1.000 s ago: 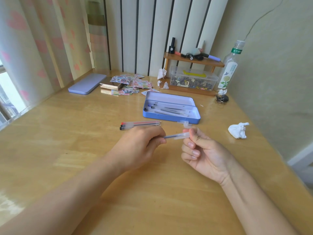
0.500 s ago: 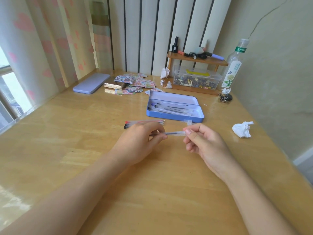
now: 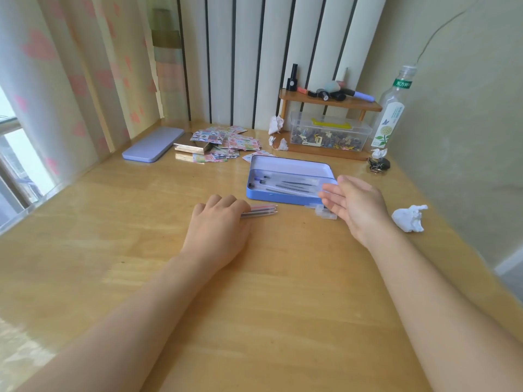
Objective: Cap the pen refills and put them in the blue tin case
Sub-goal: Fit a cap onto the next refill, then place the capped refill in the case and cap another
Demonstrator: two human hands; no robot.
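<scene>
Two hands work: our left hand [image 3: 216, 222] curls over loose pen refills [image 3: 261, 211] on the table [image 3: 283, 306]; our right hand [image 3: 358, 206] spreads empty beside the blue tin case [image 3: 271, 193], refills inside.

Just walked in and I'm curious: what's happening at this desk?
A person is sorting pen refills into an open blue tin case, which already holds several. The left hand rests on the loose refills lying on the wooden desk. The right hand is open and empty beside the case's near corner, over small clear caps.
</scene>
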